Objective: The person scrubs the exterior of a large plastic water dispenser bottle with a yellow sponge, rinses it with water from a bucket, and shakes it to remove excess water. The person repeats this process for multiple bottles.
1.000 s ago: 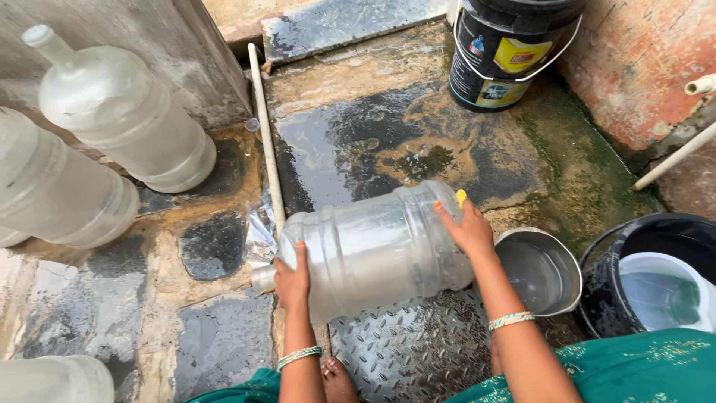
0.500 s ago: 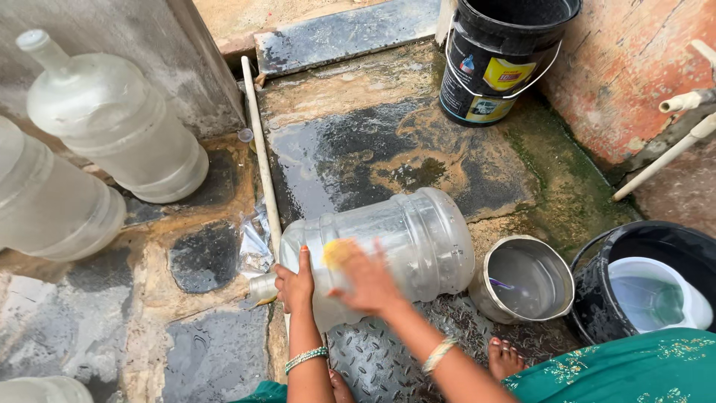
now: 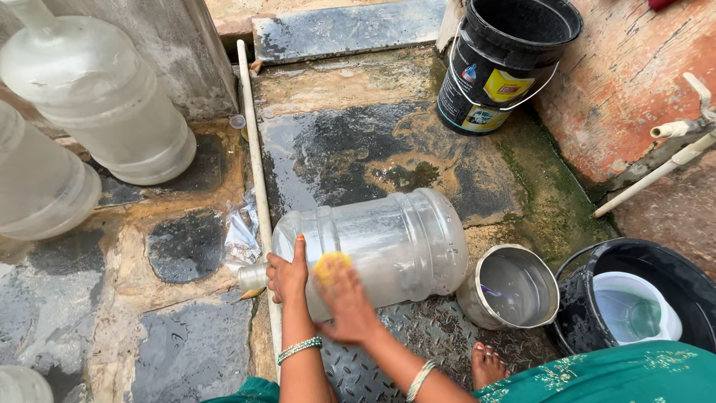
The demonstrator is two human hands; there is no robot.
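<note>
A large clear plastic water jug (image 3: 388, 242) lies on its side on a wet metal plate (image 3: 425, 339), its neck pointing left. My left hand (image 3: 287, 272) grips the jug at its shoulder near the neck. My right hand (image 3: 347, 302) presses a yellow sponge (image 3: 330, 265) against the jug's side, close to the left hand; the hand is blurred.
Two more clear jugs (image 3: 101, 93) (image 3: 37, 183) stand at the left by a wall. A white pipe (image 3: 253, 157) runs along the floor. A steel pot (image 3: 511, 287) with water, a black tub (image 3: 634, 306) holding a white bowl, and a black bucket (image 3: 503, 63) stand right. My bare foot (image 3: 488, 366) rests on the plate.
My right hand moved from the jug's base end leftward along its side with the sponge, ending next to my left hand. The left hand kept its hold.
</note>
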